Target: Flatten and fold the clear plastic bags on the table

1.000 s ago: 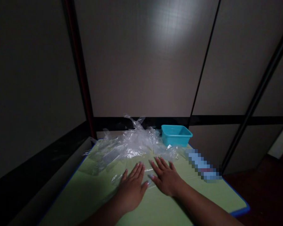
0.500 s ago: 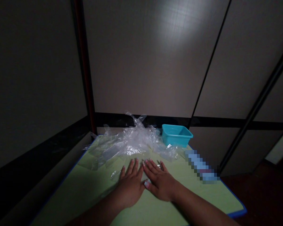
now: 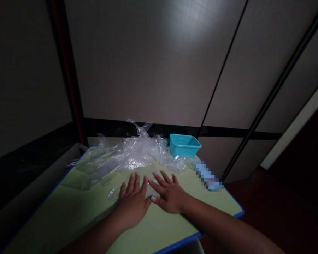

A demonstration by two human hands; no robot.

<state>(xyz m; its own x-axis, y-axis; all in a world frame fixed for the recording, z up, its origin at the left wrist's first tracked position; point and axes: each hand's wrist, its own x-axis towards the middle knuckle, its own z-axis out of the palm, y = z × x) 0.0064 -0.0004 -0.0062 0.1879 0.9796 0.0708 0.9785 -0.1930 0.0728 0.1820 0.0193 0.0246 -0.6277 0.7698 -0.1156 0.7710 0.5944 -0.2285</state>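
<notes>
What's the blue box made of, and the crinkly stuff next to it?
The blue box looks like smooth, slightly shiny plastic: it has a rounded, molded-looking rim. The crinkly stuff seems to be thin, glossy clear plastic, since it wrinkles, glints and lets the green show through.

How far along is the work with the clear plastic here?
Done: no finished, flattened or folded piece can be made out.

In hand: the left hand and right hand lie spread, palms down, over a thin clear sheet on the green table, apparently smoothing it.

Left: the crumpled plastic heap beyond the hands looks unsorted. It probably remains to be handled; how many pieces, I cannot tell.
</notes>
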